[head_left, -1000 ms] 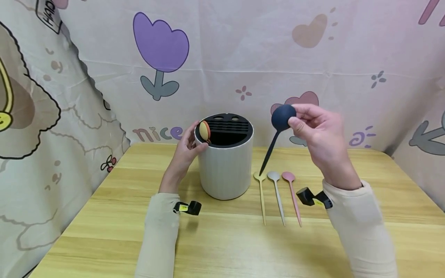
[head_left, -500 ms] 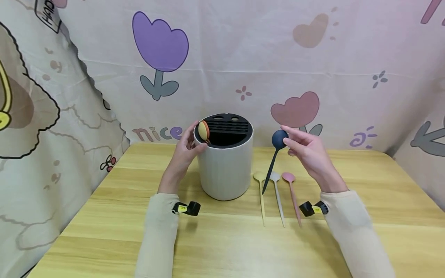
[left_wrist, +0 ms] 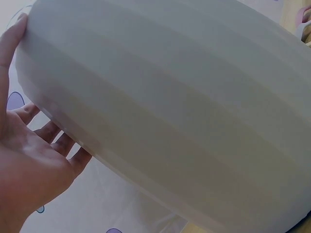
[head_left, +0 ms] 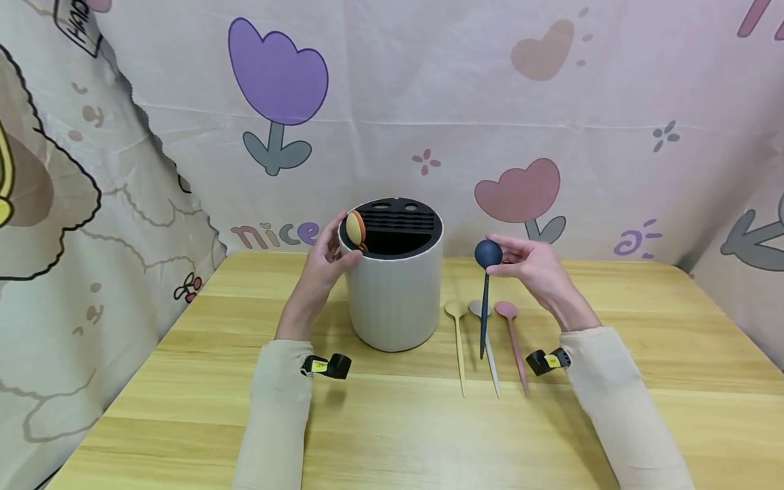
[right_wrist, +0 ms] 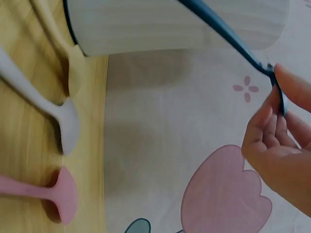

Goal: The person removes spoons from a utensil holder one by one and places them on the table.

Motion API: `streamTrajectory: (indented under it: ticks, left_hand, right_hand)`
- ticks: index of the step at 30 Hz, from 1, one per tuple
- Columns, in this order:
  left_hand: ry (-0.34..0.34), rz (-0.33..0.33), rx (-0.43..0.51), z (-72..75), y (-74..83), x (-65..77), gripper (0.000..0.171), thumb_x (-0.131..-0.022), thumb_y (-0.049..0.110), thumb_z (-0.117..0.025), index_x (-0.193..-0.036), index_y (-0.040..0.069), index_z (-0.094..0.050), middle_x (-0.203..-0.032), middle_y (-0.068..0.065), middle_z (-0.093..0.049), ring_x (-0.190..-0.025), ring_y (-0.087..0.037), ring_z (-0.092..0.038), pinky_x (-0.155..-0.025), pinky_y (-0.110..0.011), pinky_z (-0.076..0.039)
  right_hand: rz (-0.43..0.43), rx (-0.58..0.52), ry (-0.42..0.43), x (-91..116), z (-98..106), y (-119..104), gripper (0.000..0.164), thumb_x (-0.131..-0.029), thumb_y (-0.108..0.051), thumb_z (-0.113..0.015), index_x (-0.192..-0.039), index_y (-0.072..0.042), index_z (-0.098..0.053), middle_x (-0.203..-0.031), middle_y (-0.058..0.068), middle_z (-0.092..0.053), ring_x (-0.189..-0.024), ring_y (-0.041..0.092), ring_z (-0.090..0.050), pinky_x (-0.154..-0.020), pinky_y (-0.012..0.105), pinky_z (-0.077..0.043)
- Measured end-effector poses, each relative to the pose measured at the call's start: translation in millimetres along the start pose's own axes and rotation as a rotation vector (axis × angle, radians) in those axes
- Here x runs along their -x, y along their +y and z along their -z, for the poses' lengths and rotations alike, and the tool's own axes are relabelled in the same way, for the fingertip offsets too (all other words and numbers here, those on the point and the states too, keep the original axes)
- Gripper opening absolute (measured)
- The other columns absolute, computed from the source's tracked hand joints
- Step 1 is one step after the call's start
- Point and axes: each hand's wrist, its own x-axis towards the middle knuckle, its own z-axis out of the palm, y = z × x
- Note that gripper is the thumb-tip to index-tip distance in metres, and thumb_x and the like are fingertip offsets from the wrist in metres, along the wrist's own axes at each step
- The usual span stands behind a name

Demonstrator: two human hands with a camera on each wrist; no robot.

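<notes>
In the head view my right hand [head_left: 531, 272] pinches a dark blue spoon [head_left: 488, 253] by its round bowl, the handle hanging almost straight down in front of the grey spoon. The right wrist view shows the thumb and fingers on the bowl of that blue spoon [right_wrist: 228, 36]. My left hand [head_left: 321, 265] grips the upper left side of a ribbed white utensil holder [head_left: 395, 306], thumb in front and fingers behind. Beside that thumb, a yellow and orange round-headed utensil [head_left: 355, 228] stands in the holder. Its lower part is hidden inside.
Yellow [head_left: 459, 340], grey [head_left: 492, 354] and pink [head_left: 514, 340] spoons lie side by side on the wooden table [head_left: 392, 429], right of the holder. The holder's black lid [head_left: 401, 216] has round holes, slots and one large opening. A printed cloth [head_left: 392, 82] hangs behind the table.
My right hand has come down and slightly left with the blue spoon, whose handle has swung from slanted to nearly vertical. The left hand keeps its hold on the utensil holder.
</notes>
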Motion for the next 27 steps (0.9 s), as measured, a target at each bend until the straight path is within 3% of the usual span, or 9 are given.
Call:
streamTrajectory:
  ticks: [7,12,18,27]
  left_hand:
    - [0.006,-0.005,0.004,1.4,0.0,0.5,0.109,-0.069,0.06,-0.078,-0.154,0.015,-0.025,-0.157,-0.006,-0.026,-0.143,-0.02,-0.022,-0.115,-0.044,-0.018]
    - [0.005,0.0,0.005,0.8,0.7,2.1,0.11,-0.069,0.061,-0.078,-0.154,0.015,-0.025,-0.157,-0.005,-0.025,-0.143,-0.02,-0.022,-0.115,-0.044,-0.018]
    - [-0.001,-0.008,0.012,-0.3,-0.1,1.0,0.108,-0.07,0.059,-0.078,-0.154,0.015,-0.025,-0.157,-0.005,-0.025,-0.144,-0.017,-0.02,-0.116,-0.042,-0.016]
    - [-0.001,-0.002,0.017,-0.4,-1.1,0.6,0.097,-0.078,0.047,-0.076,-0.154,0.015,-0.024,-0.157,-0.006,-0.025,-0.144,-0.019,-0.02,-0.115,-0.043,-0.017]
  right_hand:
    - [-0.026,0.168,-0.096,-2.2,1.4,5.0,0.06,-0.08,0.0,-0.075,-0.135,0.006,-0.051,-0.089,0.004,-0.07,-0.085,0.01,-0.066,-0.081,0.021,-0.051]
    - [-0.019,0.172,-0.14,-2.5,8.1,10.1,0.06,-0.079,0.002,-0.075,-0.134,0.01,-0.051,-0.09,0.004,-0.069,-0.085,0.01,-0.067,-0.08,0.022,-0.052]
    - [-0.044,0.164,-0.161,0.8,23.8,16.5,0.062,-0.081,0.001,-0.073,-0.137,0.009,-0.048,-0.099,0.003,-0.07,-0.092,0.009,-0.066,-0.084,0.02,-0.05]
    - [-0.067,0.353,-0.172,15.8,53.4,30.5,0.057,-0.082,-0.007,-0.075,-0.13,0.013,-0.052,-0.089,0.004,-0.065,-0.08,0.009,-0.061,-0.076,0.02,-0.05]
